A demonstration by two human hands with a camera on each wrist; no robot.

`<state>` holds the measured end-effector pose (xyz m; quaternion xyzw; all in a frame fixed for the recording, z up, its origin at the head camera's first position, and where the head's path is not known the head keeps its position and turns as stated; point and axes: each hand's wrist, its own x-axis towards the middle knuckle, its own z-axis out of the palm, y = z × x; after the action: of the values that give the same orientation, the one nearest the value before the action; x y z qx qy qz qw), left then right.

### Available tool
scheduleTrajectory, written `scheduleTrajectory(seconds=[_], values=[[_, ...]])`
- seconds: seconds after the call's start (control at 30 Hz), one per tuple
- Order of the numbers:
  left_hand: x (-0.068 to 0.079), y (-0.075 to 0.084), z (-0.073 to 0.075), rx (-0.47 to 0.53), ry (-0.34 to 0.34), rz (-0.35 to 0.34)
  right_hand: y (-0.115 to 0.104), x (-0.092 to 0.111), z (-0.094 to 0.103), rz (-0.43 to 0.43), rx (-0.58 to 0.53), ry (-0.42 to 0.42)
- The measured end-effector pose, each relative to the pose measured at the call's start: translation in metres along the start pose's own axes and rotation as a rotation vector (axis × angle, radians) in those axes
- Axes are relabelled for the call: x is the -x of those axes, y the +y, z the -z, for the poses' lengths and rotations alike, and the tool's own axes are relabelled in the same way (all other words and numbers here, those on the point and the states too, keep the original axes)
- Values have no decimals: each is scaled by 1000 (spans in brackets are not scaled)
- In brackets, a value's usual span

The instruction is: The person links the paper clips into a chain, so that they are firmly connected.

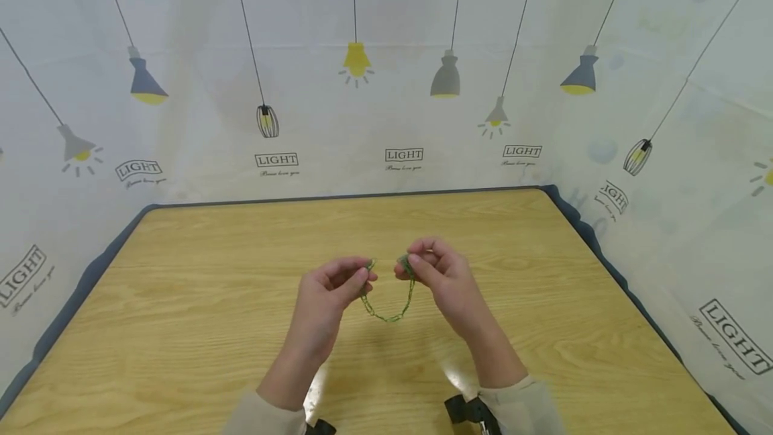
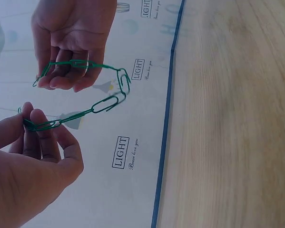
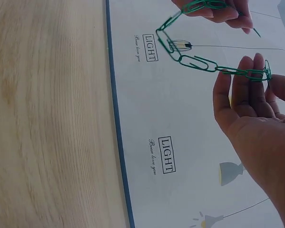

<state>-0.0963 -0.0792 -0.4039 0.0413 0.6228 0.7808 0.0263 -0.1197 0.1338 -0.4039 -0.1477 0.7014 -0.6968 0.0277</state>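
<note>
A chain of linked green paper clips [image 1: 392, 319] hangs in a U between the two hands, over the table. My left hand [image 1: 326, 297] pinches one end clip between thumb and fingers. The other end is gripped by my right hand [image 1: 445, 284], thumb pressed against the fingers. In the left wrist view the chain [image 2: 75, 117] sags away from the fingertips, with one end clip's tip poking past the left thumb. The right wrist view shows an end clip [image 3: 267, 71] standing up at the right thumb and fingertips. Fingers hide part of both end clips.
The wooden table [image 1: 181, 321] has a dark blue edge [image 1: 338, 199] along its back and sides. Behind it and at both sides hangs a pale cloth [image 1: 326, 119] printed with lamps and LIGHT labels. Black straps [image 1: 474, 411] sit at the wrists.
</note>
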Motion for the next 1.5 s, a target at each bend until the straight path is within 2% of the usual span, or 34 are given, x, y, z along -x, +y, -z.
scheduleTrajectory(seconds=[0.17, 0.3, 0.8, 0.9, 1.17, 1.3, 1.5], values=[[0, 2, -5, -43, 30, -32, -1, 2, -3, 12, -29, -15], [-1, 1, -7, -57, 26, -47, 1, 2, -4, 9, -45, -20], [0, 2, -4, -114, 51, -43, 4, 2, -5, -17, 50, 37], [1, 2, -3, -113, 45, -43, 4, 2, -6, -12, 24, 12], [0, 2, -5, -128, 36, -47, 5, 4, -11, 44, -31, -140], [0, 2, -5, -141, 35, -42, 4, 4, -13, 43, -38, -147], [0, 0, -2, -143, 20, -44, 5, 5, -13, 56, -7, -96]])
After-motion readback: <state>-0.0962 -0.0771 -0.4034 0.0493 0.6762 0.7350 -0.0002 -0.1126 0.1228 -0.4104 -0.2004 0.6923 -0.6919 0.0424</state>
